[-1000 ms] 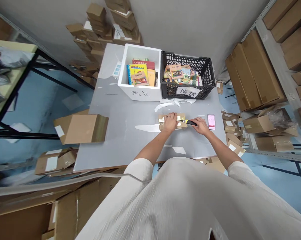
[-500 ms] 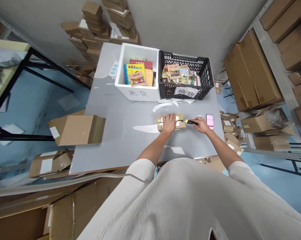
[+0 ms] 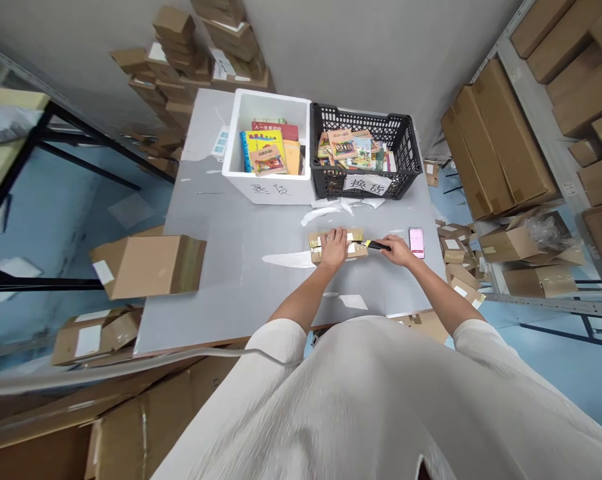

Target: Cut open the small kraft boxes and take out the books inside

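A small flat cardboard parcel (image 3: 357, 248) with tape and a white label lies on the grey table (image 3: 241, 247). My left hand (image 3: 333, 245) lies flat on top of it, fingers spread, pressing it down. My right hand (image 3: 399, 251) is closed around a yellow and black utility knife (image 3: 375, 245), whose tip points at the parcel's right end. A phone (image 3: 416, 242) with a pink screen lies just right of my right hand.
At the table's far side stand a white foam box (image 3: 265, 190) of books and a black plastic crate (image 3: 411, 157) of books with a paper label. A larger cardboard box (image 3: 151, 265) sits at the table's left edge. Paper scraps (image 3: 325, 210) lie about; boxes crowd floor and shelves.
Both hands stay on the parcel and the knife. The view has shifted slightly, so everything sits a little lower-left in the picture; the knife tip stays at the parcel's right end.
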Motion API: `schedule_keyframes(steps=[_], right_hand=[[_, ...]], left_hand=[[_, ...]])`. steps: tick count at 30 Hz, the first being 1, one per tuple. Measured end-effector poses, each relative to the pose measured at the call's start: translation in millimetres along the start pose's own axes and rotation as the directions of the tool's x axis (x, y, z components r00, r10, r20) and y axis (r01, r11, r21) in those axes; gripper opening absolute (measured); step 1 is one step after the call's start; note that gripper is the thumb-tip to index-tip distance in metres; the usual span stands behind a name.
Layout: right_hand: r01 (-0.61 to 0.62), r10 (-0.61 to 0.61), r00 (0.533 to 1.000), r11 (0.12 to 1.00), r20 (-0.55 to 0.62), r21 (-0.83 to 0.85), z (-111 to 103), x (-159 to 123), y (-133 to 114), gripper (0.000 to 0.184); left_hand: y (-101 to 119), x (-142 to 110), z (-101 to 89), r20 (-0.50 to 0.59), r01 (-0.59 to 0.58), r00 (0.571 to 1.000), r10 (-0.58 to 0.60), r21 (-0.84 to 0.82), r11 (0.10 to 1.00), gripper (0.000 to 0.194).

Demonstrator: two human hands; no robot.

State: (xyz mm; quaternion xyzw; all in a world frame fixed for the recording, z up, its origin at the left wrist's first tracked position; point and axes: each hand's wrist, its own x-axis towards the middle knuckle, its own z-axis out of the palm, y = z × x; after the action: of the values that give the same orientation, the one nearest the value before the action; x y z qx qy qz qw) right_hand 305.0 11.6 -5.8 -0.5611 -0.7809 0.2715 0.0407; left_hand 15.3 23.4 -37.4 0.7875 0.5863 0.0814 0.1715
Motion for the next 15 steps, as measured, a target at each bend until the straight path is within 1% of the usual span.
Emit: schedule_keyframes(steps=[2, 7, 10, 15], right_hand=[[-0.006, 0.006, 1.0, 1.0, -0.002, -0.001, 1, -1, 1, 0.053], [-0.04, 0.035, 0.993, 0.998, -0.11, -0.039, -3, 3, 5, 0.052], [-0.093, 0.085, 0.987, 0.994, -0.133, -0.053, -7, 6, 13, 0.052], [-0.182, 0.185, 0.962, 0.983, -0.199, 0.036, -5, 9, 25, 0.057]], left_hand=[[-1, 0, 1.4, -0.008, 0.001, 1.0, -0.001, -0.001, 1.0, 0.062], [-2, -1, 4.7, -0.021, 0.008, 1.0, -0.008, -0.002, 1.0, 0.061], [-1, -1, 4.6, -0.017, 0.014, 1.0, -0.014, -0.011, 1.0, 0.062], [4, -4, 0.4, -0.027, 0.02, 0.999, -0.021, -0.037, 0.999, 0.067]])
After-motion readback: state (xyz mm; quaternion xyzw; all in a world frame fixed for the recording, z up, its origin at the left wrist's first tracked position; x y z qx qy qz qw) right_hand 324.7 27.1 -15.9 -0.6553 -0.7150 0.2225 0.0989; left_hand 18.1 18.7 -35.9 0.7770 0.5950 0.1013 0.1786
